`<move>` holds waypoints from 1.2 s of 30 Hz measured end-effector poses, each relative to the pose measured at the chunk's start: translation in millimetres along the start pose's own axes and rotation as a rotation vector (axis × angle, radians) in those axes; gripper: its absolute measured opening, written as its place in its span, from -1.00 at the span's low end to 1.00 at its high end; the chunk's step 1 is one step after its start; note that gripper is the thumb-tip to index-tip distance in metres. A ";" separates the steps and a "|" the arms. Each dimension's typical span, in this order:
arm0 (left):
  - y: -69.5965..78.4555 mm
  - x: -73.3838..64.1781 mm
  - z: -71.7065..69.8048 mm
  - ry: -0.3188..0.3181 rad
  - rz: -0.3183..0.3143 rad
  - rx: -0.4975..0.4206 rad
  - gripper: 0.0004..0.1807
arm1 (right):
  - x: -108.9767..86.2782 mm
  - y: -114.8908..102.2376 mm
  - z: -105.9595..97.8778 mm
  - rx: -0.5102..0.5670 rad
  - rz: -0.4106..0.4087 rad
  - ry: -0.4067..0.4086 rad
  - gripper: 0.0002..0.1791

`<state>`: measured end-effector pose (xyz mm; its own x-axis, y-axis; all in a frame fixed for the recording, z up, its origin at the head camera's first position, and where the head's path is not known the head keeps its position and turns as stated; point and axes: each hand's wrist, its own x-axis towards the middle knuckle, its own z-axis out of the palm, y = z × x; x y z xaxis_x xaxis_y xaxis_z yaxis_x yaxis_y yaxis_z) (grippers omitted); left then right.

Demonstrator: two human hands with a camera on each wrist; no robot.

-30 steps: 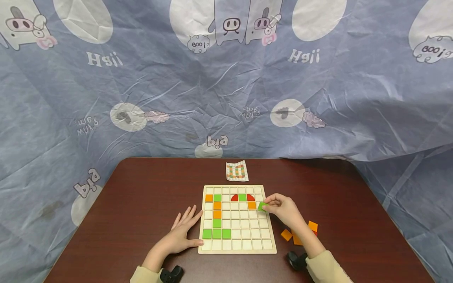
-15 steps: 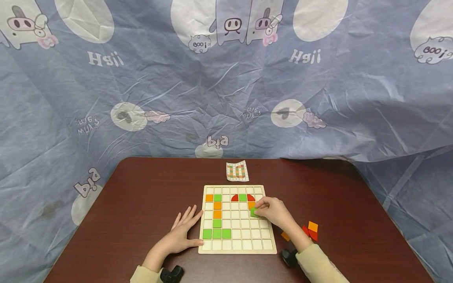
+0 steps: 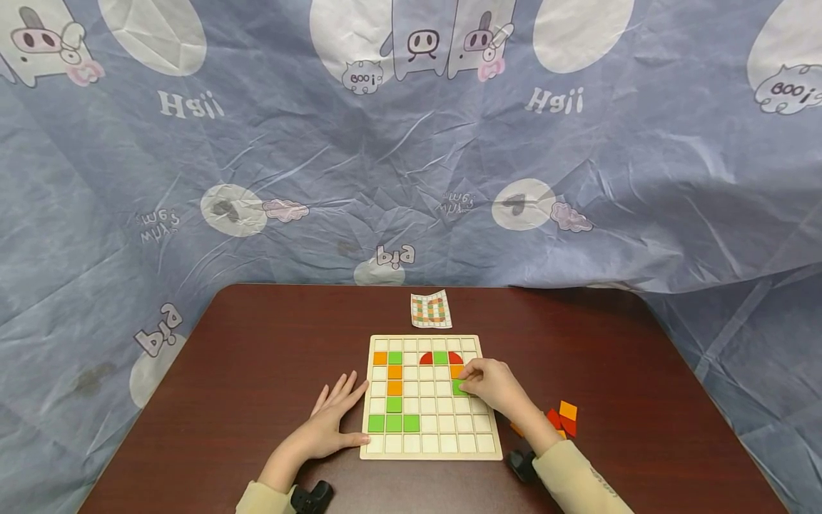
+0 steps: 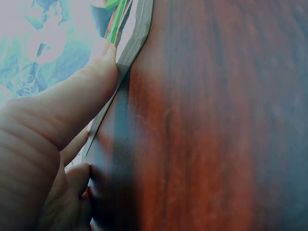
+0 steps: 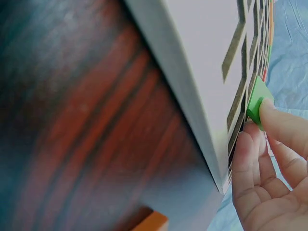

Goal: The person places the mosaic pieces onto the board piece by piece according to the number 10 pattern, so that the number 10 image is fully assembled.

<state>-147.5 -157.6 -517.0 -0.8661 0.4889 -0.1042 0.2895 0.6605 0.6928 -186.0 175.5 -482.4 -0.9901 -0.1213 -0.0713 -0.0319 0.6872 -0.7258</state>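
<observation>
A pale wooden grid board (image 3: 430, 444) lies on the table, with green, orange and red tiles set in some of its squares. My right hand (image 3: 496, 385) reaches over the board's right side and pinches a green square tile (image 3: 458, 387) between thumb and fingers. The tile sits at the square just below an orange tile (image 3: 456, 371); in the right wrist view the green tile (image 5: 259, 98) is tilted against the grid. My left hand (image 3: 327, 425) lies with fingers spread at the board's left edge, its thumb (image 4: 91, 82) touching the rim.
Several loose orange and red tiles (image 3: 568, 410) lie on the table to the right, partly hidden by the right forearm. Behind the board is a small paper card (image 3: 431, 309) printed with a coloured grid pattern. A patterned blue cloth (image 3: 359, 157) hangs behind the table.
My right hand has carried the green tile leftward from the board's right edge to the square below the orange tile and lowered it there. My left hand has stayed in place.
</observation>
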 end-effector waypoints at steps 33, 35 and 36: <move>0.5 0.2 -0.1 0.004 -0.007 -0.011 0.03 | -25.8 39.7 -61.9 0.127 0.105 0.011 -0.74; 0.5 0.4 -0.1 0.005 -0.005 -0.005 0.03 | -31.8 43.7 -67.4 0.129 0.107 -0.005 -0.71; 0.5 0.4 -0.1 0.006 -0.004 -0.002 0.03 | -34.7 45.6 -69.4 0.131 0.104 -0.016 -0.69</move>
<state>-147.7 -157.1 -516.6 -0.8694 0.4832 -0.1028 0.2853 0.6610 0.6941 -162.5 260.7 -465.6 -0.9848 -0.0665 -0.1607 0.0898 0.5971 -0.7971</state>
